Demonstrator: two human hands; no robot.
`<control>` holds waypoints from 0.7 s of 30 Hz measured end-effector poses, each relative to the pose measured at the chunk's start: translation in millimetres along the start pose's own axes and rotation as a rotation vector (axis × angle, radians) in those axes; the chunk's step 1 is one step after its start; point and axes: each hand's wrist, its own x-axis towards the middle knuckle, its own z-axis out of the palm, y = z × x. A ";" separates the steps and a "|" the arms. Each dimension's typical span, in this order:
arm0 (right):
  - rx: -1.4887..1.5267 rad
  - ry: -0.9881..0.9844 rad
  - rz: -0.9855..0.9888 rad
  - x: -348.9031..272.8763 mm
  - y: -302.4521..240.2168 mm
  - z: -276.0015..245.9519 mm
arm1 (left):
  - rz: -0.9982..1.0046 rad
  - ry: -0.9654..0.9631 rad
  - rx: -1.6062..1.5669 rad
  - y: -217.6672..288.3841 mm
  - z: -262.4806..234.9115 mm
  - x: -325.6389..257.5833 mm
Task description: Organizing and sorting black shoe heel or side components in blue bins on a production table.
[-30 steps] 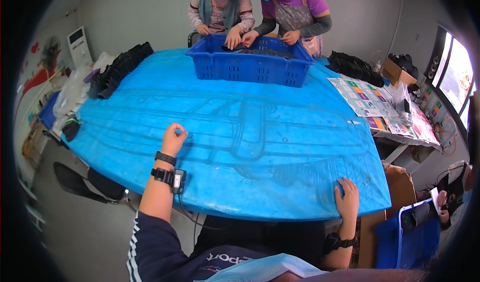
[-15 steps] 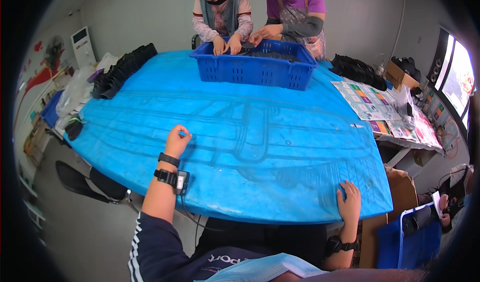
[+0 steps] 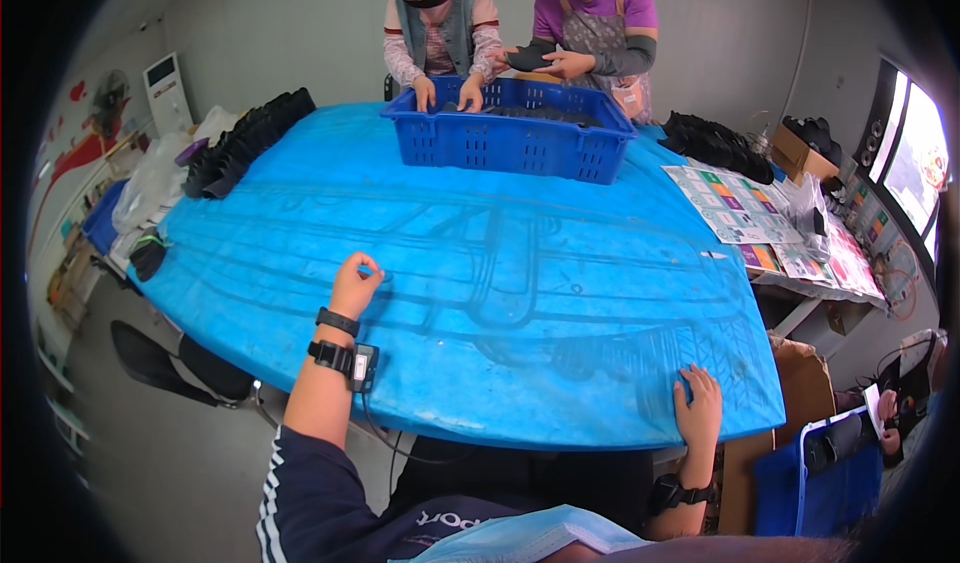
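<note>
My left hand [image 3: 356, 282] rests on the blue cloth-covered table [image 3: 400, 213], its fingers curled in toward the thumb. A bit of blue cloth shows in the gap between thumb and finger, and I see nothing held there. Near the table's front right edge my right hand [image 3: 699, 404] lies flat, palm down, fingers stretched out. Across the table stands a blue plastic crate [image 3: 510, 148] with dark pieces in it. One person's hands [image 3: 447, 95] reach into the crate; another person's hands [image 3: 562, 64] hold a dark curved piece [image 3: 530, 58] above it.
Rows of dark shaped pieces sit at the far left [image 3: 248, 143] and far right [image 3: 715, 145] of the table. Printed sheets [image 3: 735, 201] cover a side table. A chair [image 3: 165, 363] stands at lower left. A blue bin [image 3: 820, 483] and a cardboard box [image 3: 800, 378] stand at right.
The person at the far right has lifted a dark piece out over the crate. The other person's hands have moved apart inside the crate. My own hands have stayed almost still.
</note>
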 end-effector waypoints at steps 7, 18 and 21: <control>-0.001 0.005 -0.004 -0.6 2.3 1.0 | -0.037 -0.001 -0.020 -3.4 -0.9 0.3; 0.011 0.000 -0.003 -0.7 2.5 0.5 | -0.029 0.011 0.006 1.8 -0.4 -1.2; 0.013 0.000 -0.003 -0.1 1.4 1.0 | -0.052 0.006 -0.014 0.8 -1.4 -0.8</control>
